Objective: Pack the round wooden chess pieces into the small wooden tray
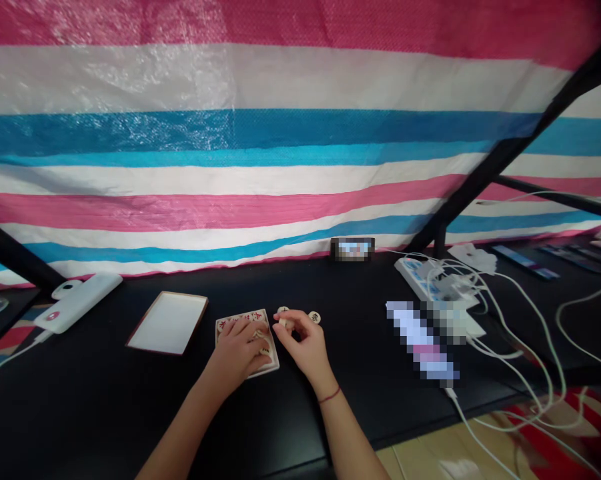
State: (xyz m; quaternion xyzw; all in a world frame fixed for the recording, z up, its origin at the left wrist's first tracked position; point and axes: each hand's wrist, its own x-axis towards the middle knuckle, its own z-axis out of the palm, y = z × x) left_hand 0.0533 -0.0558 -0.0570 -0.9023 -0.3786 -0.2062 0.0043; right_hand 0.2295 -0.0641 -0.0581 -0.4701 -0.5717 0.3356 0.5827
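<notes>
My left hand [241,343] lies over a shallow white box [276,357], its fingers spread and touching the pieces inside. Round Chinese chess pieces with red characters [255,316] show along the far side of this box; others are covered by my fingers. Just right of the box, my right hand [303,339] is closed in a pinch on a small pale Chinese chess piece [283,323]. Behind that hand, one loose piece [283,310] is partly covered, and another loose piece [315,318] with a dark character rests near the knuckles.
A box lid [169,323] lies left of the box on the black table [105,393]. Farther left is a white device [83,303] with a cable. A phone [423,343], a power strip [415,279] and tangled white cables fill the right. A small screen [353,249] stands behind.
</notes>
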